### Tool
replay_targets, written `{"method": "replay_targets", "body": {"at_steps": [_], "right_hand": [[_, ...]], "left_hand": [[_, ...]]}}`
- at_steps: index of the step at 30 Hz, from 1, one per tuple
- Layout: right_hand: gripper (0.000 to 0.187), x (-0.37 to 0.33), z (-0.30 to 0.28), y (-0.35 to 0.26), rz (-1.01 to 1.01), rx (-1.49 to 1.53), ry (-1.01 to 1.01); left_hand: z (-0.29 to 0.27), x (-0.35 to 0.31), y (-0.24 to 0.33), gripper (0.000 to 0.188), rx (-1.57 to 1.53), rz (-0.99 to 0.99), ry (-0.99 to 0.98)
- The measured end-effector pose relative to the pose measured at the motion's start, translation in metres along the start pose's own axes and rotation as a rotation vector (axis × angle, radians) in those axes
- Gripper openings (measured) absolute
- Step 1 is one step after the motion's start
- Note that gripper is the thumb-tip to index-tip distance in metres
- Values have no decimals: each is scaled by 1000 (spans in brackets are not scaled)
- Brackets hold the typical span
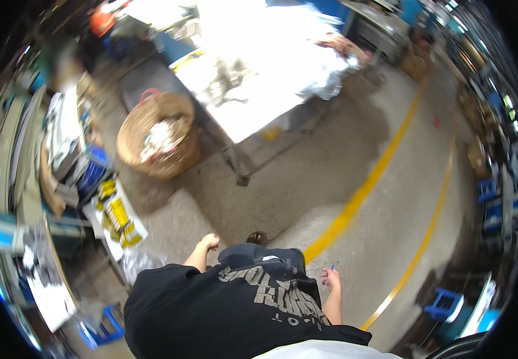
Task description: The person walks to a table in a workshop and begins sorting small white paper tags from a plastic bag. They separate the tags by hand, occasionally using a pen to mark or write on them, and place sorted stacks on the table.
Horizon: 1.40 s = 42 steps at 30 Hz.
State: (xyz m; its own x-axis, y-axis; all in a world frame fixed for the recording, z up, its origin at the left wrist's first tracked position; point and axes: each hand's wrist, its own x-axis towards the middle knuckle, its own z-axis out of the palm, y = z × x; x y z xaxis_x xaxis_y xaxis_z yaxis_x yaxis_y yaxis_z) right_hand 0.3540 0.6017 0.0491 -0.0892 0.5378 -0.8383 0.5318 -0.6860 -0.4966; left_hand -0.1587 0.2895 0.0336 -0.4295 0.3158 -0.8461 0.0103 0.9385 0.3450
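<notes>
My left hand (pixel 211 241) hangs at my left side, away from any surface. Its fingers look loosely curled, and nothing shows in them. On the other side, my right hand (pixel 330 279) is closed around a thin thing with a blue end (pixel 332 267); it is too small to tell its kind. Both hands are apart from the furniture. Nearest to the left one is a low bench with yellow bundles (pixel 119 215) in a row. Ahead, a woven basket (pixel 128 139) with pale scraps inside stands beside a brightly lit table (pixel 253 119).
A yellow floor line (pixel 363 194) curves along the walkway on my right. Blue stools (pixel 446 304) stand at the lower right, with another blue stool (pixel 104 328) at the lower left. A person (pixel 61 66) is at the far left near stacked boards. Clear plastic (pixel 139 262) lies by the bench.
</notes>
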Motion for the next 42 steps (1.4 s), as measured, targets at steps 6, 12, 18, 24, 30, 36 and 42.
{"method": "replay_targets", "body": {"at_steps": [6,12,18,24,30,36,42], "right_hand": [[26,12,-67,89,204,372,223],[32,74,-122,26,539,481,59],[34,212,-237,-184,400,86,40],[24,353,-339,-462,-192,121,195],[29,448,-383,-628,-239,78,220],[34,499,-382,-708,157,36,103],[29,560,-441,-740,448,223,114]], "left_hand": [[-54,101,303,42,134,295,-13],[-29,152,503,34,-227,435,-7],[60,185,593,32,-161,183,-344],[62,200,607,32,-95,-29,-324],[58,268,747,30,-29,27,-257],[42,398,1013,30,-62,239,-226],[58,506,1328,28,64,473,-205]]}}
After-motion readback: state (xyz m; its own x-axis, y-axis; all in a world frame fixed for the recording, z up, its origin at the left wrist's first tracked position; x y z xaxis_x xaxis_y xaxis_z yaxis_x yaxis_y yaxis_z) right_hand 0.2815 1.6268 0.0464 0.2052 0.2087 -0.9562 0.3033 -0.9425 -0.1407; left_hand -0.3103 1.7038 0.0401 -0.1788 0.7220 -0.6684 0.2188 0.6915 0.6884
